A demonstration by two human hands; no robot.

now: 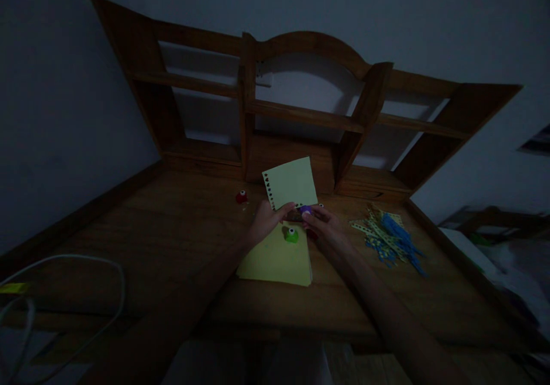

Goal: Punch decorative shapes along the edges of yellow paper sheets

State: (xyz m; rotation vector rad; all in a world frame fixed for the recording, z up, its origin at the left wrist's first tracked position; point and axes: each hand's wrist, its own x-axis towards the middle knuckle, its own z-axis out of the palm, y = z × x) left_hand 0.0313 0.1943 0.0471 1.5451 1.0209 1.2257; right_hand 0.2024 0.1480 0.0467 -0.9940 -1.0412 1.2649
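Note:
My left hand (267, 221) is closed on the lower left edge of a pale yellow sheet of paper (291, 183), held raised and tilted above the desk. Small shapes are cut out along its left edge, and a few more show at its lower edge. My right hand (324, 222) grips a small purple craft punch (305, 209) at the sheet's lower edge. Below the hands, a green craft punch (291, 235) sits on a stack of yellow paper (275, 262). Left of my left hand stands a red craft punch (241, 196). Something red beneath my right hand is mostly hidden.
A pile of yellow and blue punched paper strips (389, 237) lies on the right of the wooden desk (172, 224). A wooden shelf unit (301, 121) rises at the back. A white cable (122, 285) loops at the left front. The light is dim.

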